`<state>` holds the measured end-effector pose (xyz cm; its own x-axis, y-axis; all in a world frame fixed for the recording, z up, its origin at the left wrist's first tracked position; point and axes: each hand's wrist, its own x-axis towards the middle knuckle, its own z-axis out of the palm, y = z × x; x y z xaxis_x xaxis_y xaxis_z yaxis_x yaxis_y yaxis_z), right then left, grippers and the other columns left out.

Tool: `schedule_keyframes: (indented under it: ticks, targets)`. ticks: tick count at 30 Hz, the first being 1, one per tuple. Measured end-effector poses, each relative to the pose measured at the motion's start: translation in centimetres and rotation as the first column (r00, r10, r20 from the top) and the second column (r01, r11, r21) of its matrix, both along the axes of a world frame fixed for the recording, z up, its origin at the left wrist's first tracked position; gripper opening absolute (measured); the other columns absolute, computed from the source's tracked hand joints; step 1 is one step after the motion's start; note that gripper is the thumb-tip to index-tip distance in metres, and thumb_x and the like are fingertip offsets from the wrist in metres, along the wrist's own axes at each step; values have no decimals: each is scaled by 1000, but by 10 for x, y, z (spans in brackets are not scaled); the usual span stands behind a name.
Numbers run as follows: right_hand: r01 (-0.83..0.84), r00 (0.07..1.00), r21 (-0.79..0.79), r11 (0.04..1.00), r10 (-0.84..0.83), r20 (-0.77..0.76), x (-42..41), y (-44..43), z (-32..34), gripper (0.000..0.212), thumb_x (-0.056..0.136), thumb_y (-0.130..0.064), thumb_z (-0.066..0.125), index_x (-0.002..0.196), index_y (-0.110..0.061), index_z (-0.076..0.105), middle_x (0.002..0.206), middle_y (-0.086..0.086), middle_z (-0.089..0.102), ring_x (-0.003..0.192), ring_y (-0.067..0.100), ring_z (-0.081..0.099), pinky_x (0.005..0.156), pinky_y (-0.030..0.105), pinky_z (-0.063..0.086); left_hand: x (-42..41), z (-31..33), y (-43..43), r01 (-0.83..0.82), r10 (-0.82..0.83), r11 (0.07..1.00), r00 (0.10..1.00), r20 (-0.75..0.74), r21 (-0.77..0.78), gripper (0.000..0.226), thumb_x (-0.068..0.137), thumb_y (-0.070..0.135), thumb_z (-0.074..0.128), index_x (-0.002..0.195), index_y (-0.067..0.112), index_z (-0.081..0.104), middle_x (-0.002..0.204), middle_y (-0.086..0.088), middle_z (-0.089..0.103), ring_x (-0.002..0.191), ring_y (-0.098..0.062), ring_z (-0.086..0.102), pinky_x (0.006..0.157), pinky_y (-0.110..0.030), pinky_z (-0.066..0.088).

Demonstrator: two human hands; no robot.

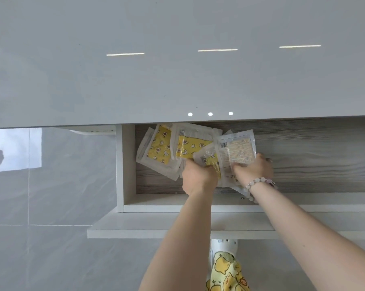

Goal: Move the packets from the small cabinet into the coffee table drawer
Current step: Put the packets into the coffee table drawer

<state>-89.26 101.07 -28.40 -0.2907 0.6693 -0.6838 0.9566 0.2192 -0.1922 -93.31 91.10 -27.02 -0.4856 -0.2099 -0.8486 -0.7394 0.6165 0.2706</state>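
An open drawer (127, 198) with a wood-grain bottom sticks out from under a glossy grey tabletop (177, 70). Several clear packets lie fanned in its left half; some show yellow patterned contents (159, 149), one shows a white printed label (237, 153). My left hand (199, 178) grips the lower edges of the yellow-patterned packets. My right hand (254, 170), with a bead bracelet at the wrist, pinches the labelled packet at its lower edge. Both hands are inside the drawer.
The drawer's right half (314, 156) shows bare wood grain. A white drawer front panel (152, 227) juts toward me below my arms. Grey tiled floor (41, 206) lies left. Yellow patterned clothing (225, 271) shows at the bottom.
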Motion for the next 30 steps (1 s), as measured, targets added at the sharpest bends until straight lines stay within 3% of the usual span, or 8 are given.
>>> schedule_keyframes:
  ticks: [4, 9, 13, 17, 20, 23, 26, 30]
  targets:
    - [12, 1000, 80, 997, -10, -24, 3, -2, 0, 61, 79, -30, 73, 125, 0, 48, 126, 22, 47, 119, 34, 46, 94, 34, 41, -2, -6, -1, 40, -40, 998, 999, -10, -38, 36, 86, 23, 64, 116, 9, 49, 114, -7, 59, 102, -26, 58, 74, -29, 41]
    - [-35, 998, 24, 999, 34, 47, 8, -1, 4, 66, 84, -39, 65, 134, -3, 39, 135, 20, 41, 129, 33, 36, 102, 36, 35, -2, -9, 3, 66, -66, 995, 998, 2, -71, 43, 84, 17, 65, 120, 6, 46, 124, -12, 54, 113, -31, 55, 92, -37, 47]
    - [-40, 994, -31, 999, 42, 97, 7, 2, 6, 69, 84, -38, 66, 135, -3, 35, 138, 19, 36, 131, 32, 34, 103, 37, 35, 4, -3, 10, 58, -60, 995, 998, -21, -87, 49, 83, 7, 62, 127, 2, 40, 133, -13, 47, 122, -31, 48, 98, -37, 43]
    - [-21, 991, -72, 997, 30, 129, 5, 2, 12, 67, 83, -34, 66, 135, -5, 35, 140, 14, 30, 131, 29, 34, 102, 39, 36, 3, 3, 7, 78, -79, 993, 997, -1, -83, 49, 83, 13, 61, 126, 4, 40, 130, -11, 50, 120, -31, 49, 99, -42, 44]
    - [-66, 987, -88, 994, 79, 143, 7, 3, 31, 67, 83, -32, 65, 137, -8, 34, 144, 13, 26, 133, 28, 30, 103, 38, 35, 1, 22, 3, 193, -194, 976, 981, 0, -98, 53, 85, 18, 59, 132, 5, 36, 134, -11, 46, 123, -30, 46, 101, -43, 43]
    - [-284, 946, -82, 955, 293, 137, 11, 4, 70, 64, 84, -37, 61, 137, -8, 38, 143, 12, 29, 133, 27, 29, 105, 35, 34, 4, 58, -6, 452, -466, 884, 870, -161, -118, 46, 89, 13, 50, 134, 14, 41, 134, -5, 48, 122, -24, 47, 99, -40, 42]
    - [-616, 779, -5, 788, 610, 146, 5, 2, 129, 53, 88, -39, 55, 133, -15, 44, 139, 5, 38, 131, 22, 32, 99, 33, 39, 2, 110, -12, 711, -719, 682, 607, -339, -173, 36, 91, 14, 45, 126, 22, 52, 126, 3, 55, 117, -18, 49, 97, -32, 39]
    - [-779, 624, 168, 604, 773, 118, -21, -3, 222, 39, 91, -29, 48, 128, -18, 46, 136, 0, 41, 130, 19, 33, 95, 30, 38, -24, 201, -18, 728, -759, 624, 481, -439, -284, 38, 89, 21, 50, 128, 23, 51, 125, 5, 53, 118, -18, 46, 97, -28, 33]
